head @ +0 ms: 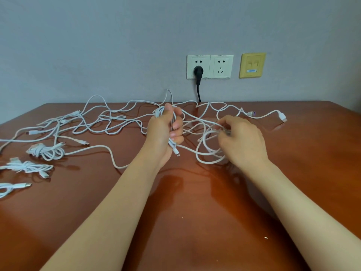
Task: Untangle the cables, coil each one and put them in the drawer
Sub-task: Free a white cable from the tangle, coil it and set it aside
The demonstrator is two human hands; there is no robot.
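Brown table (195,222) holds a frame-cropped coil (7,188); left hand (163,133) half-hides its bundle (160,112).

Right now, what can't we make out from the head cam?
All head view:
Drawer: not in frame.
Bundle in left hand: fingers cover it, so its turns can't be counted.
Right hand grip on loop: fingertips blurred.
Coil: cut off by the left edge.
Black cord: drops behind the table.
Tangle: too many crossings to trace single cables.
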